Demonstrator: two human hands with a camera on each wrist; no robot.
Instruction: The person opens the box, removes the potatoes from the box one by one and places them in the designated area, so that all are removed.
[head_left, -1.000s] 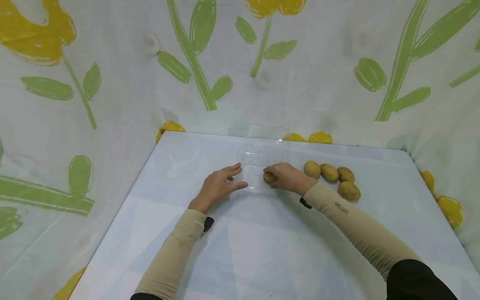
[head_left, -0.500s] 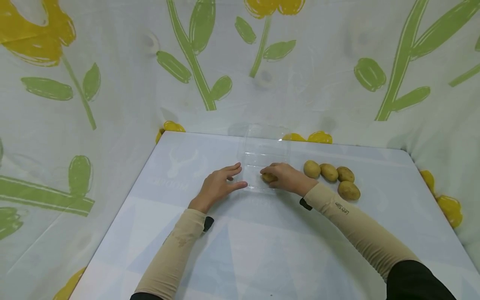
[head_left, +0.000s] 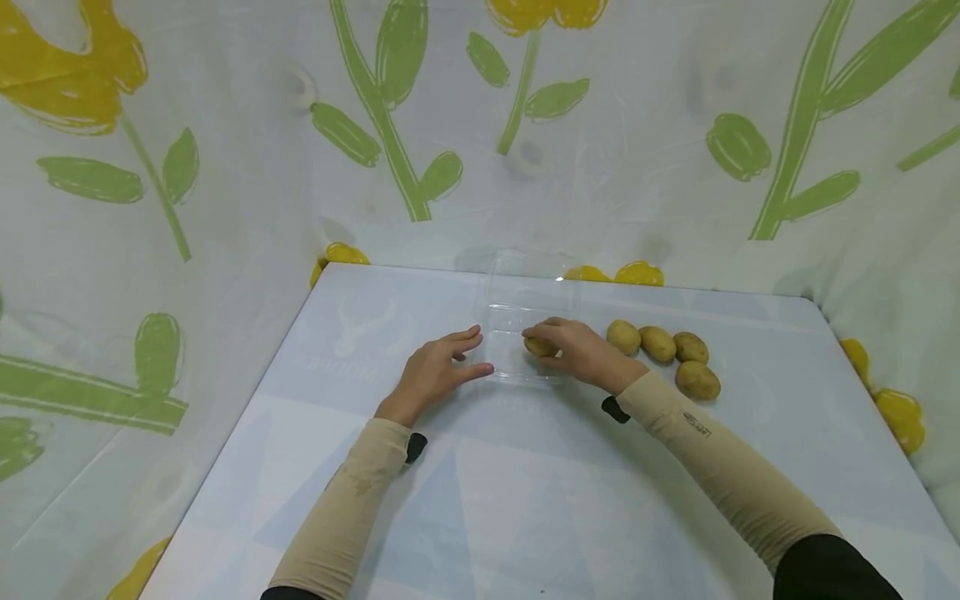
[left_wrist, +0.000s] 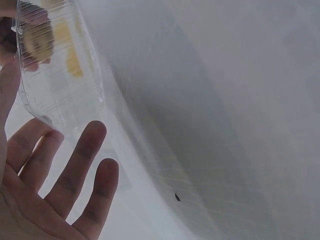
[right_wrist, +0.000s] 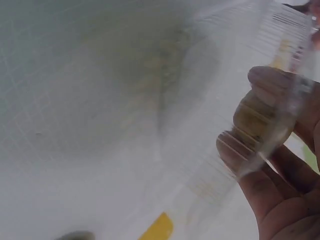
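Observation:
A clear plastic clamshell container [head_left: 506, 354] stands on the table with its lid [head_left: 525, 279] raised at the back. My right hand [head_left: 588, 354] pinches a potato [head_left: 538, 347] between thumb and fingers, inside the container. In the right wrist view the potato [right_wrist: 252, 117] shows through the clear wall. At the container's left side is my left hand [head_left: 431, 375], its fingers fairly straight. The left wrist view has those fingertips at the container's ribbed wall [left_wrist: 62, 95], two of them touching or nearly touching it.
Several potatoes [head_left: 697, 381] lie grouped on the table to the right of the container. The pale table [head_left: 480, 500] stretches toward the person. A flower-printed curtain [head_left: 637, 192] hangs behind the table's back edge and along its sides.
The right hand, still holding the potato, shifts slightly left, then a little up and back to the right within the container. The left hand stays in place.

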